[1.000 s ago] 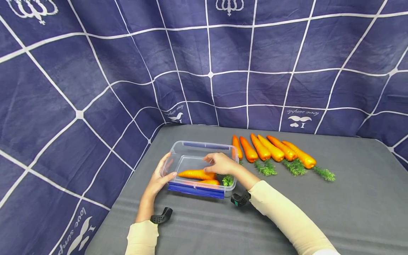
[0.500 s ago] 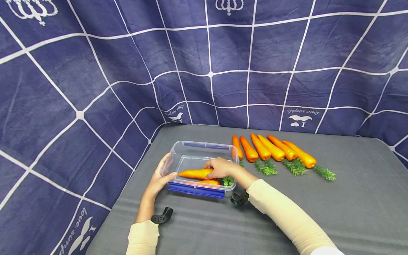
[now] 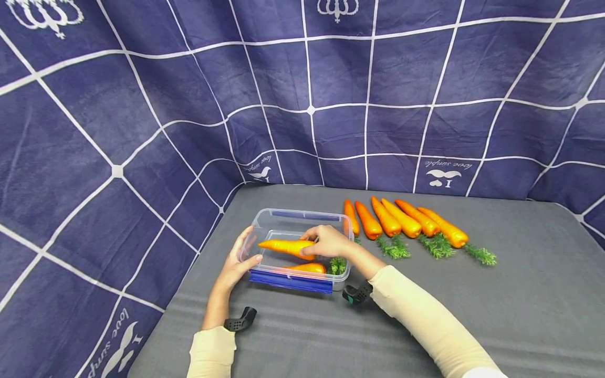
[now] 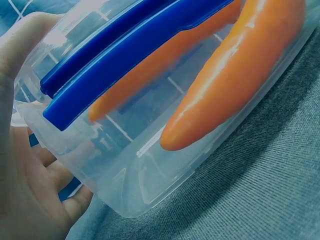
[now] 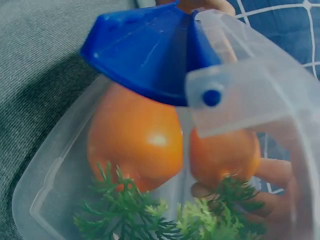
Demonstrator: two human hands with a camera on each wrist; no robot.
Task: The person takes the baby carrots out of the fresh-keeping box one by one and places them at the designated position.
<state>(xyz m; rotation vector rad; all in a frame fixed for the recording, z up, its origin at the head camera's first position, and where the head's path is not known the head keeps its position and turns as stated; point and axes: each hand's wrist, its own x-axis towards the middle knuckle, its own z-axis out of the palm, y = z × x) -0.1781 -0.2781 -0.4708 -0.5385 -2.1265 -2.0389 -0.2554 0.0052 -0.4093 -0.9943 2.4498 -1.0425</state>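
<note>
A clear plastic food container (image 3: 283, 223) with blue clip flaps stands on the table. My left hand (image 3: 232, 269) grips its left end, thumb over the front rim, fingers along the outside. Inside the container, my right hand (image 3: 328, 242) pinches an orange carrot (image 3: 280, 245) near its thick end, thumb in front and fingers behind. That carrot tilts, tip pointing left and raised over the container floor. A second carrot (image 4: 230, 85) lies along the front wall. Green leafy tops (image 5: 220, 215) fill the right end in the right wrist view. The blue front flap (image 3: 290, 282) hangs outward.
To the right of the container, several carrots (image 3: 397, 220) lie in a slanting row, leafy tops (image 3: 437, 247) toward me. Grey cloth covers the table (image 3: 520, 304). A blue curtain (image 3: 402, 68) with white lines rises behind and at the left.
My right hand has reached down, taken the rear carrot in the container, and lifted and shifted it back from the front carrot. The left hand has stayed on the container.
</note>
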